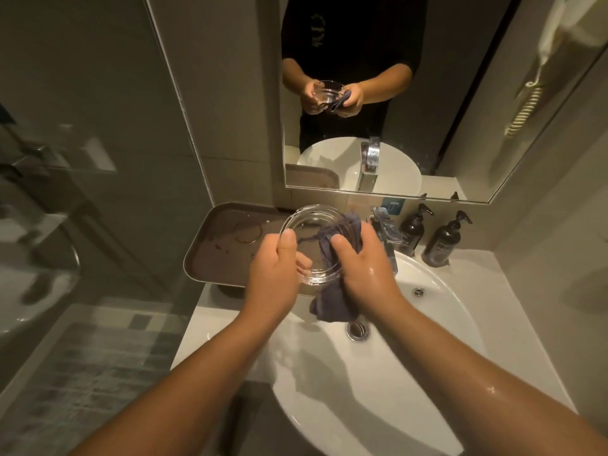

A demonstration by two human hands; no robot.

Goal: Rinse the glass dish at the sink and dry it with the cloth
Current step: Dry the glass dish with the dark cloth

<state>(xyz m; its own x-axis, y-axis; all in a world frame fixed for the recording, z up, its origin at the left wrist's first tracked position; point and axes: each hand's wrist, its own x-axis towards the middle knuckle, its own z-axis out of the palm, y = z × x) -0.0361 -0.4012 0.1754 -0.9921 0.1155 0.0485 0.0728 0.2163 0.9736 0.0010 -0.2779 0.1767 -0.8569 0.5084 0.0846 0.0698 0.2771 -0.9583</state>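
A clear round glass dish is held tilted above the left rim of the white sink. My left hand grips its near left edge, thumb over the rim. My right hand presses a dark grey-blue cloth against the dish's right side; the cloth goes over the rim and hangs down below my hand. My right hand and forearm look wet.
A brown tray with water drops sits on the counter left of the sink. The chrome tap stands just behind my right hand, with two dark pump bottles to its right. The sink drain lies below the cloth. A mirror is ahead.
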